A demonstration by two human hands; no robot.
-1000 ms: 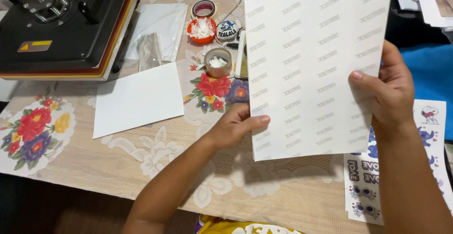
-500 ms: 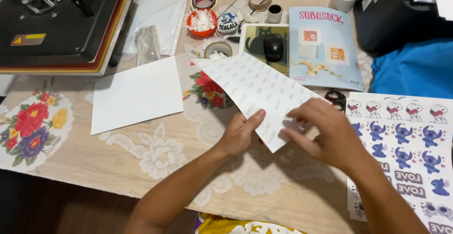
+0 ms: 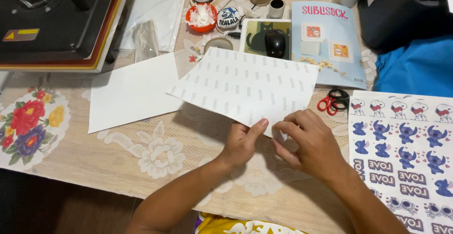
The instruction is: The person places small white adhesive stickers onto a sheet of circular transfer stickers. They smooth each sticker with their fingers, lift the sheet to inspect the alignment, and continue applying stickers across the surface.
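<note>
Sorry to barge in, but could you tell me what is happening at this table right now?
A person seated at a lace-covered table holds a white sheet with rows of faint print above it. The left hand and right hand both pinch the sheet's near corner, fingertips close together. A plain white sheet lies to the left, a sheet of cartoon stickers to the right, and red-handled scissors beside it. A heat press sits at the far left.

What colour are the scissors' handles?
The scissors have red and black handles, seen in the head view.

Bright even overhead light; soft shadows under sheet; sharp focus, slight edge distortion.
</note>
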